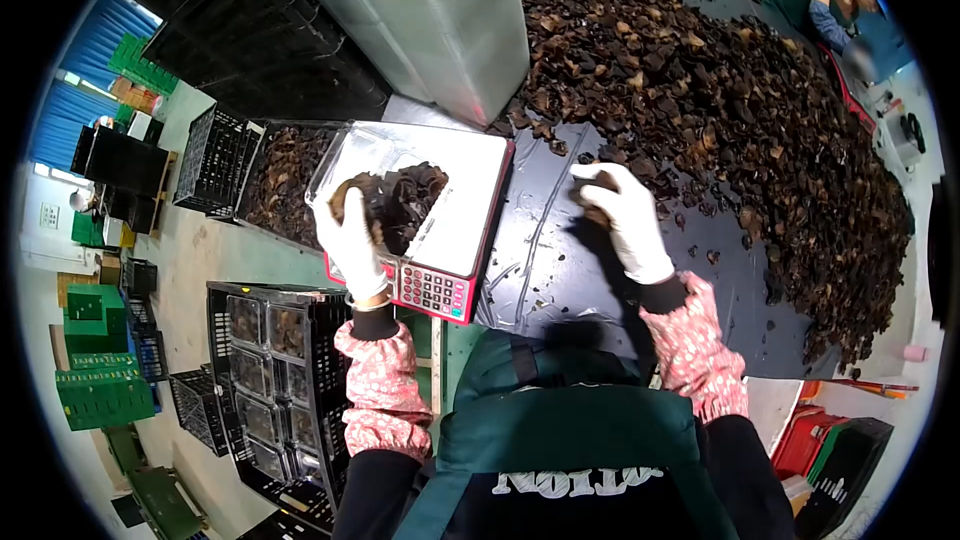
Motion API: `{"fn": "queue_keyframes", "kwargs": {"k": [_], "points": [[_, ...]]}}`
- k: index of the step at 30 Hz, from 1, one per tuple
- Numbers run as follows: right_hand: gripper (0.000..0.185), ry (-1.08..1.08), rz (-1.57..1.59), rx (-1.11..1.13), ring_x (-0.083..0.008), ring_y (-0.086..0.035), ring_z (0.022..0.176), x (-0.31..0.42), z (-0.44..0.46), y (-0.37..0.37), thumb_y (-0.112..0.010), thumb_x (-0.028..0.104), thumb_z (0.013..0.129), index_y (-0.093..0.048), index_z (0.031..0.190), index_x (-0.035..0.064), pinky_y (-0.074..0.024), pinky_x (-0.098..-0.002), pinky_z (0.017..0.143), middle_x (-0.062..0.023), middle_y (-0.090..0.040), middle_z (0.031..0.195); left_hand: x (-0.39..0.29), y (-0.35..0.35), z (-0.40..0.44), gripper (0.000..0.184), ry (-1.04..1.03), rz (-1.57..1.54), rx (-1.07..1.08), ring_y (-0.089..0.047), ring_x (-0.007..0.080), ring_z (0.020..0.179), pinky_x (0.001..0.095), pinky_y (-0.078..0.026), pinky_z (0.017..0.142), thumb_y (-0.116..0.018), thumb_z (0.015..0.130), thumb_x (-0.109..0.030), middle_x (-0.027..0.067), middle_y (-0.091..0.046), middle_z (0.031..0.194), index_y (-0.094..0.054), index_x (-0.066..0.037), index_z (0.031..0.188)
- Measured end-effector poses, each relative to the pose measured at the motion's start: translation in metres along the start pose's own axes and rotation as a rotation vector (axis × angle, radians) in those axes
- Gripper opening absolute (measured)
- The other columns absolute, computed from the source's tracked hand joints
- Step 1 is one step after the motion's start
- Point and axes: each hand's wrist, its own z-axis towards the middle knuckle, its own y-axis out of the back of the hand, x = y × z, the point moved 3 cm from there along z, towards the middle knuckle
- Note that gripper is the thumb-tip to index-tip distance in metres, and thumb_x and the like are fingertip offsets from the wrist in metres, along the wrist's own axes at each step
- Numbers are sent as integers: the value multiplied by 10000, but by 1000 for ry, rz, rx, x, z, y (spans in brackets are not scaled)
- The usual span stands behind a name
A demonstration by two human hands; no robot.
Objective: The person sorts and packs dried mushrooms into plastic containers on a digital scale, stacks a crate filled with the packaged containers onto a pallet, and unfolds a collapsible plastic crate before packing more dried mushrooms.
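Note:
A clear plastic box (pixel 412 225) holding dark dried fungus pieces rests on the white plate of a red-edged scale (pixel 470 175). My left hand (pixel 350 238), in a white glove, is closed around some brown fungus at the left side of the box. Over the dark table sheet (pixel 535 230), my right hand (pixel 625 218), also gloved in white, has its fingers curled round a brown piece of fungus. A large heap of dark fungus (pixel 700 100) spreads just beyond and to the right of that hand.
Stacked clear containers (pixel 430 20) stand behind the scale. A black crate of filled clear boxes (pixel 275 380) is at the lower left, and another crate (pixel 285 180) of fungus sits left of the scale. Across the table, a co-worker's arm (pixel 828 20) shows at upper right.

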Motion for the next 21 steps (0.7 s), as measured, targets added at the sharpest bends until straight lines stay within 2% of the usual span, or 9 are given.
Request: {"fn": "queue_keyframes", "kwargs": {"k": [4,5,6,7,11,13,17,19,21], "points": [[247,17,47,157,-120,-647,810,1,44,-85,-632,111,904,-624,1129,8,-518,-242,751,-69,-669,1026,35,-1,4,266,-251,385,147,-596,279,967,401,-450,921,-637,885,-102,145,-620,1104,-607,6,1126],[282,64,-162,208,-156,-654,851,2,60,-100,-648,132,888,-621,1130,-11,-528,-281,776,-100,-665,1053,38,-7,-1,286,-328,531,137,-588,298,1005,411,-444,932,-637,877,-92,154,-611,1136,-602,3,1145],[299,341,-370,140,-248,-654,893,9,72,-125,-632,129,810,-649,1060,-35,-507,-350,821,-169,-665,1010,36,-1,4,358,-309,521,135,-564,327,1081,413,-443,953,-636,875,-78,175,-604,1178,-577,-1,1220],[291,378,-299,124,-311,-635,943,1,79,-145,-629,133,807,-651,1050,-27,-491,-383,861,-193,-658,995,38,3,2,358,-303,518,133,-564,327,1081,413,-443,953,-636,875,-78,175,-604,1178,-577,-1,1220],[320,618,-660,261,-340,-567,1067,-24,102,-182,-659,217,843,-632,1103,32,-448,-427,947,-166,-624,1122,42,11,5,473,-309,373,242,-533,373,1192,433,-407,1036,-623,887,-90,220,-550,1306,-514,9,1336],[410,620,-772,301,-352,-540,1141,-27,99,-185,-649,277,860,-603,1182,29,-418,-445,999,-174,-609,1185,39,13,4,513,-453,492,228,-492,401,1261,437,-386,1062,-624,889,-113,248,-507,1371,-492,14,1369],[628,421,-742,289,-354,-492,1266,-24,105,-170,-647,331,878,-479,1395,17,-359,-432,1092,-216,-562,1325,29,17,-3,581,-424,639,205,-418,383,1326,469,-293,1117,-648,890,-159,238,-435,1448,-450,-4,1414],[570,433,-708,270,-337,-492,1284,-29,107,-160,-631,299,903,-500,1394,43,-359,-416,1099,-189,-557,1353,32,16,-3,585,-400,554,247,-414,376,1322,475,-286,1112,-652,887,-178,232,-426,1458,-456,-15,1413],[468,691,-837,352,-310,-493,1299,-29,99,-157,-599,248,933,-547,1366,79,-361,-408,1101,-148,-561,1369,29,13,-7,559,-451,564,151,-424,381,1307,475,-295,1105,-660,882,-179,220,-455,1436,-486,-11,1386]]}}
